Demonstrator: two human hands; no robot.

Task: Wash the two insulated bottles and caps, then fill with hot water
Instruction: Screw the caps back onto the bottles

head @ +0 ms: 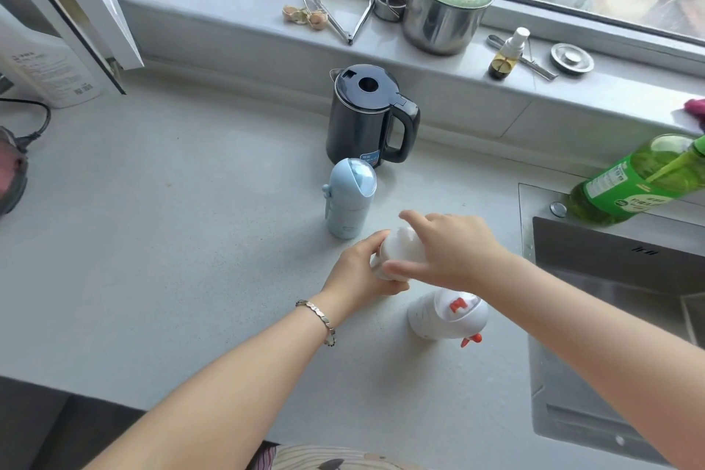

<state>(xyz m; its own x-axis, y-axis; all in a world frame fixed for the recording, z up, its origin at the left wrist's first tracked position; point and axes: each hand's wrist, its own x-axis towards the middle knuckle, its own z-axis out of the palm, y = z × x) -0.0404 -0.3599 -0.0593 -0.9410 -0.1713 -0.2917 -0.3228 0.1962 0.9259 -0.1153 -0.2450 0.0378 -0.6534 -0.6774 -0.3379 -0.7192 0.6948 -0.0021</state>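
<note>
A light blue insulated bottle (349,198) with its domed cap on stands upright on the counter in front of a black electric kettle (368,116). My left hand (360,273) grips a white bottle body (400,246) from the left. My right hand (452,250) lies over its top, thumb and fingers curled round it. A white chicken-shaped cap (446,315) with red trim lies on the counter just below my right hand.
A steel sink (610,279) opens at the right. A green dish soap bottle (641,179) stands at the sink's back edge. The window sill holds a steel pot (442,11), tongs (343,21) and a small spray bottle (507,53). The grey counter (171,240) extends left.
</note>
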